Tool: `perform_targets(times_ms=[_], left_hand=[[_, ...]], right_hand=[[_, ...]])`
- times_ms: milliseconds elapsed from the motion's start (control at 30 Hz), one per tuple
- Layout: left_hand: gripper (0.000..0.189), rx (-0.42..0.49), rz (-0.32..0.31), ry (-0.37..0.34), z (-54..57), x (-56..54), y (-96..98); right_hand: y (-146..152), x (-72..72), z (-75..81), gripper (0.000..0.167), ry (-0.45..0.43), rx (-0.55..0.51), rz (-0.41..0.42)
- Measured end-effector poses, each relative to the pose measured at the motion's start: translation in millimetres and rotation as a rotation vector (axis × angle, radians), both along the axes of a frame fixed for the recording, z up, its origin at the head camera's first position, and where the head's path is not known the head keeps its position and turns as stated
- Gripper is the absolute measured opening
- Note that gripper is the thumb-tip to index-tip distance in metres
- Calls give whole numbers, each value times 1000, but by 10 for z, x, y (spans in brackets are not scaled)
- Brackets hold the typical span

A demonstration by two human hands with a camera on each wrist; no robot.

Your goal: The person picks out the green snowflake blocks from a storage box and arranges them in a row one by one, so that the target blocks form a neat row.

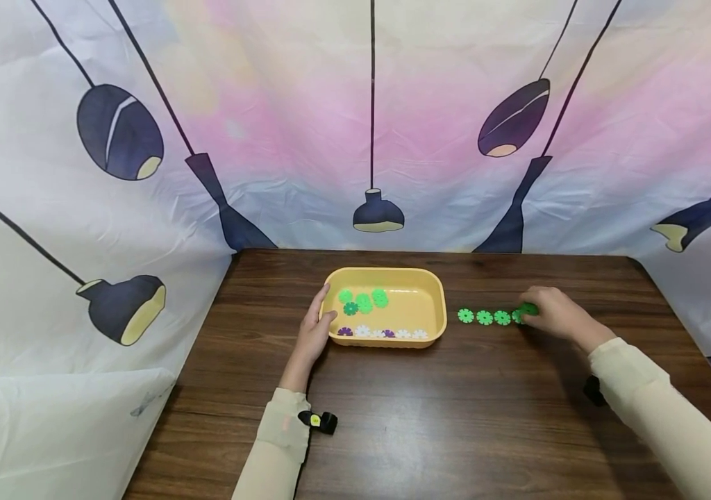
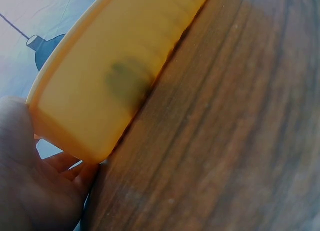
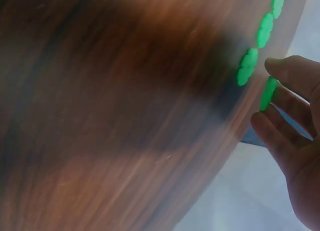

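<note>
My left hand [image 1: 316,328] grips the left end of a yellow plastic tray [image 1: 441,305], thumb over the rim and fingers along the outer wall. Inside it lie several green snowflake discs [image 1: 364,303], with white discs [image 1: 362,331] and purple discs [image 1: 345,331] along the near side. On the table to the right of the tray, several bright green discs [image 1: 484,317] form a row. Above the row's right end, my right hand [image 1: 552,314] pinches another green snowflake disc [image 3: 268,93] between thumb and fingers. The hand partly covers the last disc of the row in the head view.
The brown wooden table [image 1: 393,410] has its far edge against a pastel cloth backdrop [image 1: 305,125] printed with dark lamps. More cloth hangs at the left and right sides. Cream sleeves [image 1: 643,375] and black wrist straps [image 1: 318,421] cover the forearms.
</note>
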State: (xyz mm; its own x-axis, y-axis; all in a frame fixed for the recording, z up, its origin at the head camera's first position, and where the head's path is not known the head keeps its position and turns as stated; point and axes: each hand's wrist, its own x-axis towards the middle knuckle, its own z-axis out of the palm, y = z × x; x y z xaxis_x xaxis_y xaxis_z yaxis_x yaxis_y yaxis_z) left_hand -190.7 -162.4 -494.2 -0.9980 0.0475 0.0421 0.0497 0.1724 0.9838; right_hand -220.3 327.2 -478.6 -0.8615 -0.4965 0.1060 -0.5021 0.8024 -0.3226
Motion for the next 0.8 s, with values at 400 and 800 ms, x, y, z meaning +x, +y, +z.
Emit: perform_targets(times_ms=[400,800], left_hand=[[61,1,11,3,-9,6,-3],[61,4,-1,7,-20,-2,8]], right_hand=[[117,44,3,19,-52,17,-35],[208,35,-81,23,-109,41,-71]])
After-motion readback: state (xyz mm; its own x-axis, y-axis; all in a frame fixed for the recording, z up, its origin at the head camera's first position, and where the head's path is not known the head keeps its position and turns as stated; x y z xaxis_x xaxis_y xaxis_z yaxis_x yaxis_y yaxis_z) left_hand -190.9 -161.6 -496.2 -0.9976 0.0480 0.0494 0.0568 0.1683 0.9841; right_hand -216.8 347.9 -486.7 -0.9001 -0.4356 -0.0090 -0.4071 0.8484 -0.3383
